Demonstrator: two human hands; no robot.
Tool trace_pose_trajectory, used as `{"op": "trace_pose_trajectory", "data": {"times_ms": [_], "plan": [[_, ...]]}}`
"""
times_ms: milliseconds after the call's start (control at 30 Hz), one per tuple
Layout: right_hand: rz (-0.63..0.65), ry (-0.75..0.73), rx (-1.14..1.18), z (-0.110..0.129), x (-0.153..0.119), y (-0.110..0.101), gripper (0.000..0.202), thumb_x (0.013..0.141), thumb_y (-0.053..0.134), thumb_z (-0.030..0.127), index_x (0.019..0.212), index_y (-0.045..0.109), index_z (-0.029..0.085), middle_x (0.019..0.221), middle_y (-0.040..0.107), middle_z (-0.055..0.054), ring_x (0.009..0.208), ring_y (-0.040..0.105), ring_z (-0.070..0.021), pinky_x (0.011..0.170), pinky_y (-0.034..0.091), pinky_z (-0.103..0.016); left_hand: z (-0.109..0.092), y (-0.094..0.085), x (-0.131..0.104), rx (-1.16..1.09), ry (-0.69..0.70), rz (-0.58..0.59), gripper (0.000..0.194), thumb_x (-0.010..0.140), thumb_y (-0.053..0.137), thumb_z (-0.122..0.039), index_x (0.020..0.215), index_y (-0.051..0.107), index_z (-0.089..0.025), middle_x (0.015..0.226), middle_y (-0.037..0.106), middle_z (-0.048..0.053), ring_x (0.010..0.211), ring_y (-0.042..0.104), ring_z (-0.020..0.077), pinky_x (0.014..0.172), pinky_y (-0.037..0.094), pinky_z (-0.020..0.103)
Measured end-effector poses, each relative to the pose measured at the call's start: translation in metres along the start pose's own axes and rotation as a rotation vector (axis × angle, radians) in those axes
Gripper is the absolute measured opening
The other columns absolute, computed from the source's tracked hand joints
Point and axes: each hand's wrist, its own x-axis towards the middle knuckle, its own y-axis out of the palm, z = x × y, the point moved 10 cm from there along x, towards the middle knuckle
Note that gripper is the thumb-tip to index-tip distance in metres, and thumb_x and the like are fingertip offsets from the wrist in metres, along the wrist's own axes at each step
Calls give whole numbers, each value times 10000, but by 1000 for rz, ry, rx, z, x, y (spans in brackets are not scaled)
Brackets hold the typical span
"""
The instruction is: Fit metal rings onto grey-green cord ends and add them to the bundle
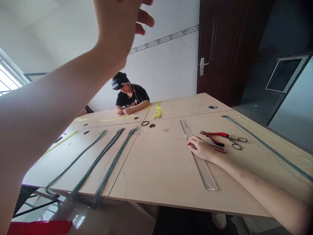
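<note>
My left hand (119,26) is raised close to the camera, cut off by the top edge. Its visible fingers are loosely bent and apart, with nothing seen in them. On the table, my right hand (201,148) lies across a clear ruler (202,174), its fingers bent over the far left edge. Just beyond the hand are red-and-black pliers (216,134) and small metal scissors (236,142). A tool with a pinkish handle (220,149) lies beside the wrist, partly hidden by the hand.
Blue-green strand bundles (97,160) lie to the left, their ends hanging over the table edge (171,202). Another strand bundle (266,145) lies at right. Yellow strands (158,111), a black ring (145,123) and table holes (152,126) are farther back. A person (130,94) sits opposite.
</note>
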Motion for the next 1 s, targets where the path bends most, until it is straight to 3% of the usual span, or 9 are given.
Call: {"op": "trace_pose_trajectory", "data": {"times_ms": [100, 167, 233, 333, 400, 500, 633, 833, 1000], "plan": [[7, 4, 7, -1, 0, 1, 195, 927, 535, 293, 1053, 599, 158, 1136, 589, -77, 966, 592, -191, 836, 508, -393, -33, 54, -50, -317, 20, 313, 255, 820, 403, -291, 925, 533, -98, 763, 611, -105, 937, 665, 270, 561, 429, 222], [11, 7, 12, -1, -1, 0, 190, 928, 535, 289, 1049, 601, 160, 1139, 588, -77, 964, 593, -188, 832, 511, -387, -40, 86, -94, -370, -41, 514, 88, 805, 536, -230, 800, 561, -146, 696, 637, -108, 717, 710, 143, 544, 470, 196], [14, 11, 18, 0, -1, -1, 197, 928, 534, 291, 1063, 597, 162, 1137, 589, -77, 957, 595, -187, 826, 514, -385, -38, 121, -152, -481, -156, 825, 58, 818, 582, -176, 760, 587, -171, 710, 675, -51, 591, 671, 62, 543, 509, 182], [19, 13, 29, 6, -1, -5, 213, 927, 536, 294, 1084, 590, 160, 1143, 587, -79, 964, 595, -193, 832, 511, -393, -25, 151, -238, -609, -325, 1194, 53, 809, 616, -163, 760, 626, -179, 721, 697, -3, 619, 680, 107, 574, 547, 224], [20, 17, 41, 9, -1, -7, 205, 927, 536, 293, 1069, 596, 158, 1147, 586, -79, 980, 590, -197, 849, 502, -404, -9, 160, -279, -629, -420, 1282, 65, 802, 623, -176, 739, 639, -173, 706, 699, 13, 615, 680, 137, 567, 546, 255], [24, 23, 72, 10, -2, -10, 197, 928, 533, 295, 1048, 605, 156, 1155, 585, -79, 1006, 581, -203, 878, 485, -421, 18, 171, -314, -640, -550, 1244, 62, 805, 630, -187, 758, 649, -152, 718, 701, 23, 640, 672, 144, 631, 550, 287], [40, 32, 156, 10, -3, -16, 196, 931, 528, 299, 1048, 612, 164, 1178, 583, -81, 1023, 577, -203, 902, 471, -427, 50, 193, -334, -641, -664, 1082, 134, 860, 611, -246, 818, 637, -121, 747, 669, 13, 673, 642, 128, 654, 542, 294], [-18, 87, 380, 10, -7, -38, 247, 938, 512, 350, 1028, 617, 146, 1071, 625, -69, 998, 595, -208, 888, 478, -430, 83, 226, -321, -660, -722, 681, 217, 916, 530, -318, 957, 608, -119, 925, 646, 53, 829, 634, 162, 739, 541, 344], [13, 113, 624, 34, -16, -43, 321, 971, 433, 386, 1018, 610, 122, 963, 662, -66, 932, 639, -187, 826, 521, -398, 94, 219, -310, -637, -704, 471, 226, 915, 529, -326, 957, 619, -123, 848, 647, 33, 776, 628, 154, 759, 525, 358]]}}
